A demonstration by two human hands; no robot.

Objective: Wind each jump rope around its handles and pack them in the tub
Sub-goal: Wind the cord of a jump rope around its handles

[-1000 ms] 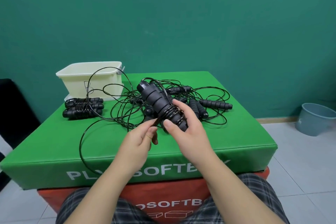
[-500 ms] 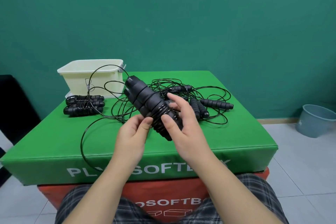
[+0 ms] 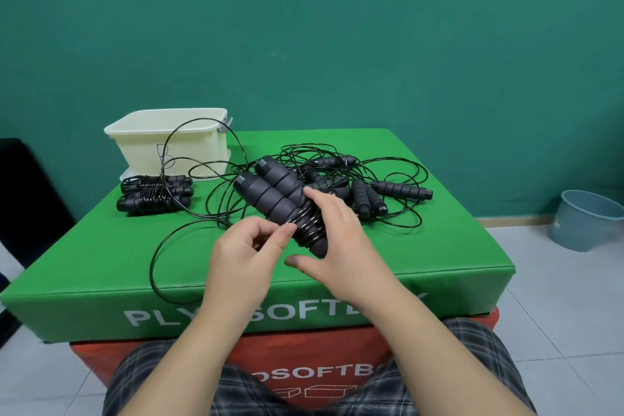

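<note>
Black handles [image 3: 270,192] – two held, two bundles [image 3: 153,194], one tub [image 3: 169,142]

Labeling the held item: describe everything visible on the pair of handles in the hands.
The pair of handles is black, ribbed and foam-like, side by side, tilted up and away to the left above the green box. Glossy cord coils wrap the near end. The right hand holds that end; the left hand pinches the cord beside the coils.
</note>
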